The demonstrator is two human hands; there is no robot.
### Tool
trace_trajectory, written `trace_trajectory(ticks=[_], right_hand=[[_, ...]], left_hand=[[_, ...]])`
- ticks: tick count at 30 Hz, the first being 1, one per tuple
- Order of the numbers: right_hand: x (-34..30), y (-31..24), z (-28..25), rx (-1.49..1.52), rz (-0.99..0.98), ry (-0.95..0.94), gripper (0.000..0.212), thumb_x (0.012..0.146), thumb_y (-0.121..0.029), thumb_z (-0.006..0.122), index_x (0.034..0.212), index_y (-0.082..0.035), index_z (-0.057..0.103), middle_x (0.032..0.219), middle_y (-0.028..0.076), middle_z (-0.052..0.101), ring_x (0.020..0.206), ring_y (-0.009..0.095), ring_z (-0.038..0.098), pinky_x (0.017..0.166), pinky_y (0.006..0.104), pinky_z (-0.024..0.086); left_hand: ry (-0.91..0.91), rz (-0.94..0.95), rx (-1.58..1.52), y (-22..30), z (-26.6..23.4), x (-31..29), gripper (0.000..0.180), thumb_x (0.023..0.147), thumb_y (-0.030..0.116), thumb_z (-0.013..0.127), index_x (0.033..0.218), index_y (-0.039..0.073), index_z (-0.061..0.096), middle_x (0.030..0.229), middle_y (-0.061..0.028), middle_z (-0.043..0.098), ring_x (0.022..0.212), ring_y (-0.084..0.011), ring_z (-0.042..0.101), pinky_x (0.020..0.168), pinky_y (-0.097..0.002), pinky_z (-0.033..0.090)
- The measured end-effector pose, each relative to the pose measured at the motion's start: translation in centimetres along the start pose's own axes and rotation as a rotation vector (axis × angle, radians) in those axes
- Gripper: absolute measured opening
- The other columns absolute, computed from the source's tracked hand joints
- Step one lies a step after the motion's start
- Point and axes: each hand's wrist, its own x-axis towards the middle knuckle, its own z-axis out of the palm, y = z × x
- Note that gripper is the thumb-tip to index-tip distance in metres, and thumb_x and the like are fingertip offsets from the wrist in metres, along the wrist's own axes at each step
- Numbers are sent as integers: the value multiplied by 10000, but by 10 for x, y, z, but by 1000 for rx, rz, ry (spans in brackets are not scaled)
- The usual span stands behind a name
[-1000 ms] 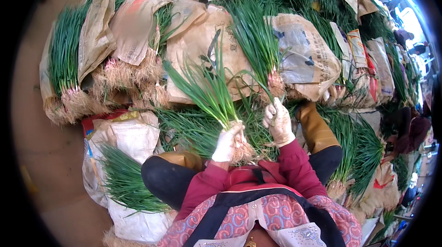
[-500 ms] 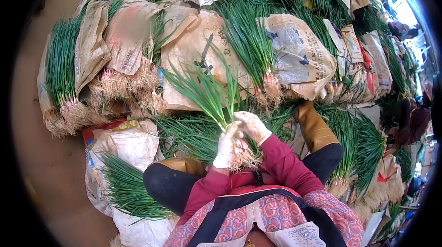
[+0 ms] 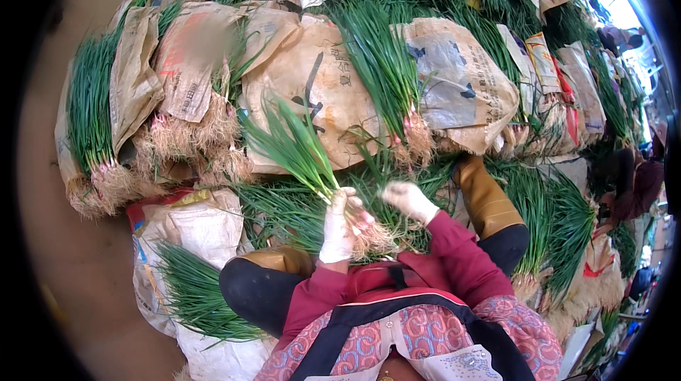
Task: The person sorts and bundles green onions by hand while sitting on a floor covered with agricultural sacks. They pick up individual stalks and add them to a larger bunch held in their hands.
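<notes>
While the white-gloved left hand point(image 3: 338, 227) is closed around the lower stems of a bunch of scallion-like greens point(image 3: 311, 161), the right hand point(image 3: 411, 201) is apart from it, just to the right; its fingers look curled, but blur hides whether they pinch anything. The bunch is in front of the person's lap, tilted with its leaves up and to the left, above loose green leaves point(image 3: 280, 205). It probably weighs little. The long leaves look limp and likely to bend or crease, while the pale stems seem firmer, and perhaps slick if damp. The pinkish bulbs point(image 3: 363, 218) look firm but could bruise; the straw-coloured roots point(image 3: 374, 240) look wiry and apt to tangle or snap. The stems just above the bulbs seem the surest hold, with light, even pressure.
</notes>
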Motion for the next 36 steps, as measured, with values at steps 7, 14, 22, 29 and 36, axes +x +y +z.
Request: trace_trajectory(ticks=[7, 14, 22, 29, 36], right_hand=[[56, -26, -62, -417, -142, 607, 353, 847, -310, 551, 1094, -65, 611, 993, 160, 646, 908, 284, 631, 803, 351, 489], [118, 4, -94, -453, 93, 709, 260, 812, -307, 602, 847, -58, 670, 790, 137, 665, 762, 271, 646, 706, 367, 494], [-7, -29, 6, 124, -43, 250, 153, 847, -200, 633, 860, -53, 592, 653, 32, 623, 547, 83, 581, 535, 239, 487], [-34, -27, 21, -223, -232, 315, 330, 910, -337, 503, 877, -37, 635, 779, 154, 625, 705, 314, 610, 633, 348, 493], [22, -10, 29, 754, 151, -51, 149, 859, -165, 612, 886, -19, 621, 781, 33, 628, 668, 96, 588, 581, 223, 480]], left_hand=[[-109, -109, -138, -4, 4, 5, 390, 865, 269, 613, 1179, 82, 478, 804, -21, 571, 664, -150, 591, 503, -315, 542], [-57, -156, -108, -4, 4, 12, 413, 854, 137, 607, 1228, 69, 447, 836, -24, 563, 636, -119, 561, 488, -294, 530], [48, -148, -38, -11, 3, 14, 196, 854, 78, 587, 1043, 66, 538, 1070, -98, 620, 751, -191, 639, 479, -297, 538], [107, -212, 77, -19, -2, 12, 160, 842, 31, 582, 986, 56, 516, 886, -115, 645, 618, -205, 623, 455, -297, 505], [88, -251, 131, -23, -12, 14, 119, 851, 38, 572, 955, 73, 527, 780, -95, 637, 600, -211, 621, 481, -309, 511]])
